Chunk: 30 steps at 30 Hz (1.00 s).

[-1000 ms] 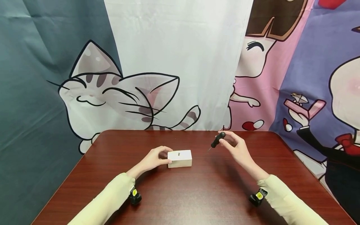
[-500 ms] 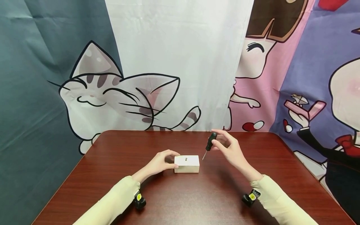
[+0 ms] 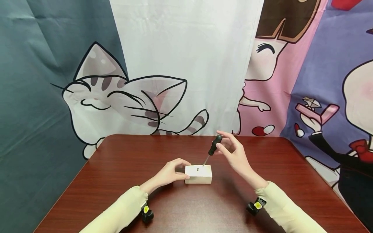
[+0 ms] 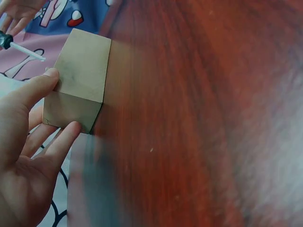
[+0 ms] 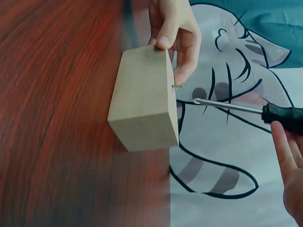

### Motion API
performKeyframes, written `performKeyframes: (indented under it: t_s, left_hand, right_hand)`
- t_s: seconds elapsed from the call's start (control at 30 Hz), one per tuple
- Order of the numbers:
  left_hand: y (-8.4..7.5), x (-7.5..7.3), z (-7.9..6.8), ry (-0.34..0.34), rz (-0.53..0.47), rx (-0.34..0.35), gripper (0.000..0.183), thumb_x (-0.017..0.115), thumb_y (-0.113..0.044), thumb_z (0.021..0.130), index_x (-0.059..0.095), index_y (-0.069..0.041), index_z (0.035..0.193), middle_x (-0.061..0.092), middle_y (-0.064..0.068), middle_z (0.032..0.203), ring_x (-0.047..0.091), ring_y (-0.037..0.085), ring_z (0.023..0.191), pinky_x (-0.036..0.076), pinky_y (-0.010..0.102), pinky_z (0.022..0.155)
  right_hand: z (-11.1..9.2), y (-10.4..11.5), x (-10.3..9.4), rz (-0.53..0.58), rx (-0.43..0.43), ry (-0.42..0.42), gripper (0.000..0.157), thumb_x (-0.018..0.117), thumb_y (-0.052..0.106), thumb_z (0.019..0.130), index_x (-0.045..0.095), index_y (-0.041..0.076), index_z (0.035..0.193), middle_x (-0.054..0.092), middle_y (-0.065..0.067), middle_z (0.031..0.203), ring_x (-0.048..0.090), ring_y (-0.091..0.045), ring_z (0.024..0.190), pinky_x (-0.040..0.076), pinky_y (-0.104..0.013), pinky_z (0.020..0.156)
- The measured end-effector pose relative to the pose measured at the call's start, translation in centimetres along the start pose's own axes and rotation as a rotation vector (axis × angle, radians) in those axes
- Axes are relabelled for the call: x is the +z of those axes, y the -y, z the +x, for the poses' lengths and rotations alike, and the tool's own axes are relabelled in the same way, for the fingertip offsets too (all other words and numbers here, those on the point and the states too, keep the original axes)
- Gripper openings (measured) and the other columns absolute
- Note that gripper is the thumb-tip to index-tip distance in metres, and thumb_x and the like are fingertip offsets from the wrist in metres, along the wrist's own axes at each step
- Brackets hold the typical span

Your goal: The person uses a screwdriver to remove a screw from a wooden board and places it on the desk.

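Note:
A pale wooden block (image 3: 198, 180) lies on the table, and my left hand (image 3: 170, 172) grips its left end between thumb and fingers. From the block's top face a small screw (image 5: 177, 86) sticks out, seen from the side in the right wrist view. My right hand (image 3: 235, 157) pinches the black handle of a screwdriver (image 3: 215, 145), tilted with its tip down and to the left. In the right wrist view the bare screwdriver tip (image 5: 196, 101) is a short gap away from the screw and the block's top. The left wrist view hides the screw behind the block.
The brown wooden table (image 3: 140, 147) extends around the block on all sides. Behind its far edge hangs a cartoon-printed curtain (image 3: 186, 45). Wrist cameras (image 3: 147, 213) are strapped below both sleeves.
My left hand has slid the block rightward and toward me. My right hand has brought the screwdriver left and lower, so its tip now overlaps the block's far edge in the head view.

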<state>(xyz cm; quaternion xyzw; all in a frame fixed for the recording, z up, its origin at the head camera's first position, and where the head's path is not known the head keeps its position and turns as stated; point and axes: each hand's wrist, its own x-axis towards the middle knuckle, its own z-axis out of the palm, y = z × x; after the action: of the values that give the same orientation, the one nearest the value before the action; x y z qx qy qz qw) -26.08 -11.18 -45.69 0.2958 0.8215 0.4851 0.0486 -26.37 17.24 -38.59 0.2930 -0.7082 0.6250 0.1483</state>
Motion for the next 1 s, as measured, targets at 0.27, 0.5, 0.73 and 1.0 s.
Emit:
performKeyframes:
  t_s: [0.27, 0.5, 0.73, 1.0]
  left_hand:
    - [-0.1, 0.6, -0.3, 0.008, -0.004, 0.014, 0.042, 0.082, -0.016, 0.081, 0.066, -0.012, 0.12, 0.064, 0.009, 0.119, 0.064, 0.026, 0.112, 0.058, 0.033, 0.086]
    - [0.0, 0.7, -0.5, 0.015, -0.034, 0.029, 0.043, 0.081, -0.015, 0.081, 0.065, -0.01, 0.12, 0.063, 0.011, 0.119, 0.064, 0.028, 0.112, 0.058, 0.03, 0.084]
    - [-0.4, 0.7, -0.8, 0.046, -0.073, 0.004, 0.044, 0.081, -0.014, 0.082, 0.063, -0.01, 0.122, 0.06, 0.012, 0.121, 0.062, 0.027, 0.114, 0.058, 0.028, 0.085]
    - [-0.3, 0.8, -1.0, 0.046, -0.093, 0.013, 0.045, 0.081, -0.013, 0.081, 0.063, -0.009, 0.122, 0.06, 0.014, 0.12, 0.062, 0.03, 0.113, 0.058, 0.031, 0.086]
  right_hand:
    - [-0.5, 0.3, 0.8, 0.008, -0.007, -0.014, 0.046, 0.062, 0.001, 0.095, 0.051, 0.01, 0.139, 0.068, -0.025, 0.107, 0.074, -0.017, 0.083, 0.06, -0.042, 0.072]
    - [-1.0, 0.0, 1.5, 0.021, -0.012, -0.015, 0.045, 0.062, -0.001, 0.094, 0.051, 0.005, 0.138, 0.068, -0.026, 0.104, 0.073, -0.018, 0.081, 0.06, -0.036, 0.072]
    - [-1.1, -0.1, 1.8, 0.002, -0.024, -0.013, 0.044, 0.061, 0.0, 0.095, 0.052, 0.007, 0.138, 0.068, -0.025, 0.104, 0.072, -0.019, 0.078, 0.06, -0.041, 0.071]
    - [-1.0, 0.2, 2.0, -0.043, 0.039, -0.091, 0.042, 0.062, 0.004, 0.095, 0.053, 0.006, 0.137, 0.067, -0.025, 0.097, 0.07, -0.012, 0.073, 0.06, -0.032, 0.072]
